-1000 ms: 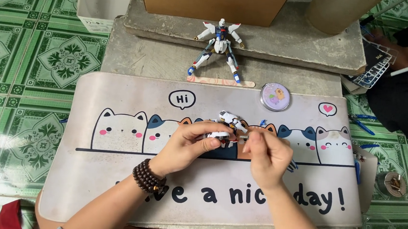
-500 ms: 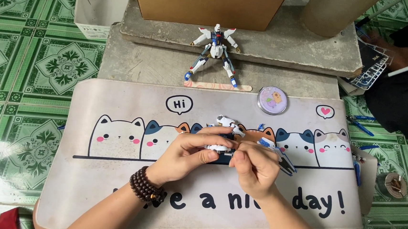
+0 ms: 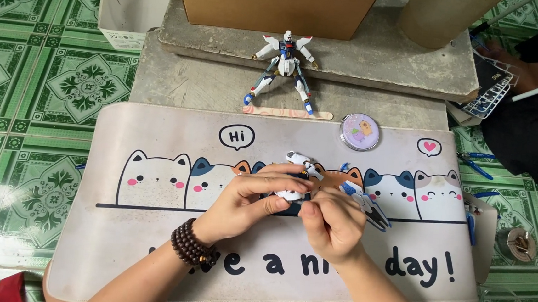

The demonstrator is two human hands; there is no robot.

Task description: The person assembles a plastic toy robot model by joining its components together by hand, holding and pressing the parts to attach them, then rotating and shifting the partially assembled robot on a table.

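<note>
The small model part (image 3: pixel 292 195) pinched between the left hand (image 3: pixel 243 201) and the right hand (image 3: pixel 333 225) looked like hard plastic, white and blue, with a slight sheen. The finished robot figure (image 3: pixel 282 67) had the same smooth moulded plastic. Under the hands lay a soft desk mat (image 3: pixel 150 225), matt and printed, a little scuffed at its edges. It rested on rough grey concrete slabs (image 3: pixel 192 82). The box (image 3: pixel 273 3) behind was plain matt cardboard. The floor tiles (image 3: pixel 27 90) were glossy glazed ceramic. The wrist beads (image 3: pixel 189 249) seemed dark polished wood.
</note>
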